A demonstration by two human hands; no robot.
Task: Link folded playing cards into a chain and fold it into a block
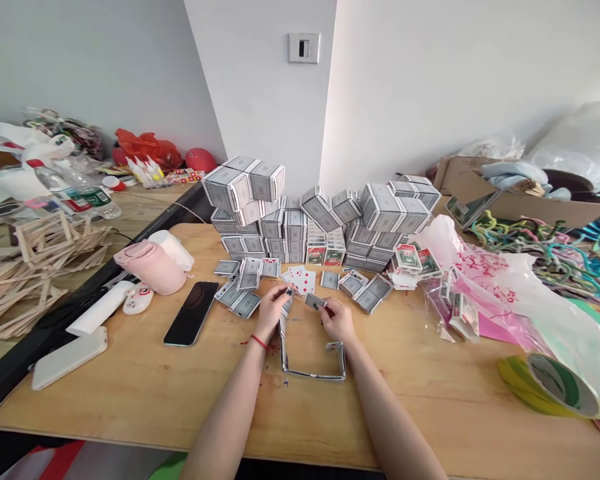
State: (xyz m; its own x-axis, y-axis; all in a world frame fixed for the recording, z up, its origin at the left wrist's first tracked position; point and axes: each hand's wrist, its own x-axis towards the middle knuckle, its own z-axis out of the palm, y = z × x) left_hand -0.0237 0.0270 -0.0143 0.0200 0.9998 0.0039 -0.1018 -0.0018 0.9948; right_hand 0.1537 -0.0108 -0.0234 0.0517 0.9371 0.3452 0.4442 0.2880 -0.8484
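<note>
A: How much can be judged done around the card strip [313, 375]?

B: Three sides of it have been formed, standing on edge on the worktop [420, 393]; its far side is left unclosed. Behind it, a left stack [225, 189] and a right stack [380, 200] of card-covered blocks have been built up, with two tilted blocks [321, 208] set between them.

A: What appears left?

B: The strip is judged unfinished. Loose face-down cards [243, 301] and a few face-up cards [305, 280] are spread behind it; card boxes [409, 259] are seen farther back, to its right.

A: And the hands?

B: The strip's far left end seems to be pinched by the left hand [274, 310], fingertips drawn together, though the grip is partly hidden. A small folded card [314, 301] is held between thumb and fingers by the right hand [339, 320], near the strip's open side.

A: Where is room found?

B: Bare wood is shown in front of the strip down to the near edge, and to its right towards the yellow tape roll [525, 393]. Left of it, movement is limited by the black phone [191, 313]; behind it, by loose cards, then the stacks, whose upper blocks could be knocked.
</note>
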